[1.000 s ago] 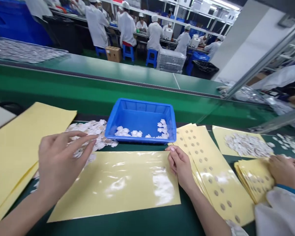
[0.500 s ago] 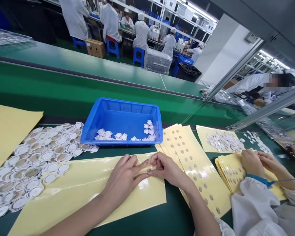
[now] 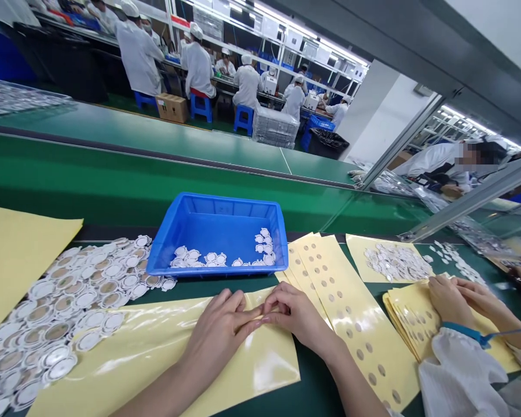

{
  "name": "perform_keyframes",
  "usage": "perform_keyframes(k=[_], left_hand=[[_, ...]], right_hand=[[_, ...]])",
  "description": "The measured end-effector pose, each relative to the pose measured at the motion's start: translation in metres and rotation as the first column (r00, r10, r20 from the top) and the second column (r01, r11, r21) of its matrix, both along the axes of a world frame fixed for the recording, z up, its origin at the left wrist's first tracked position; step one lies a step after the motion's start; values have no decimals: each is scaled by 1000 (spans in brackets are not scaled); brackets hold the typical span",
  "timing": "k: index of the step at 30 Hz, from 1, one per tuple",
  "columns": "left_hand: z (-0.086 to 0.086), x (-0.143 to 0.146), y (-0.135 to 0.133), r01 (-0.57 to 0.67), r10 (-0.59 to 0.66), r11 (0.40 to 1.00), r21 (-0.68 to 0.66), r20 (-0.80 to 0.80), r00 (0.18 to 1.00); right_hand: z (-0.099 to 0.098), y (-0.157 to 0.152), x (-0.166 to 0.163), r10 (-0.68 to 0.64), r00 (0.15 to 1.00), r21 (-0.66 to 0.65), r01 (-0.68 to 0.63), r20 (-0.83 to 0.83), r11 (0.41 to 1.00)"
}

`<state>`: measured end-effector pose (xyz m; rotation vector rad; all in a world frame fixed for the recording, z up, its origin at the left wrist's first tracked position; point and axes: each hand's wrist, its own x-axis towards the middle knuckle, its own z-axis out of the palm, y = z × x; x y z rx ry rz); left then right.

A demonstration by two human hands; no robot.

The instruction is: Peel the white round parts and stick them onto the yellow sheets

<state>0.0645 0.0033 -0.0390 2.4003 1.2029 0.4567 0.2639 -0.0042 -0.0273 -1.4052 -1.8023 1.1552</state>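
Note:
My left hand (image 3: 219, 330) and my right hand (image 3: 297, 315) meet above the right part of a glossy yellow sheet (image 3: 130, 353). Their fingertips are pinched together and touch, and whatever lies between them is too small or hidden to name. Under my wrists the sheet lies on the green table. Its left end is partly covered by a heap of white ring-edged round pieces (image 3: 87, 298). Just beyond my hands stands a blue tray (image 3: 217, 271) with several small white pieces (image 3: 260, 246) inside. To the right of my right hand lie yellow sheets with rows of grey round dots (image 3: 342, 289).
At right, a co-worker's hands (image 3: 454, 301) work over a stack of dotted yellow sheets (image 3: 412, 315). White pieces (image 3: 397, 260) lie on another sheet behind it. More yellow sheets (image 3: 21, 249) are at far left. A green ledge (image 3: 191, 139) and a metal post (image 3: 399, 145) stand beyond.
The view has tilted up, so everything sits slightly lower. My fingertips have drawn closer together, and the small dark spot seen between them is now covered.

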Motion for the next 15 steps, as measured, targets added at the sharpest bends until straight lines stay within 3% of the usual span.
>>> perform_keyframes(k=[9,12,15], left_hand=[[3,-4,-2,32,-33,999,42,30,999],[-6,-7,3,14,-16,998,66,30,999],[-27,-12,10,21,-31,989,145,67,997]], right_hand=[[-4,0,-4,-48,996,-11,48,-69,999],[-6,0,-9,-66,993,-19,65,-103,998],[-12,5,-11,-80,987,-67,71,-140,995]])
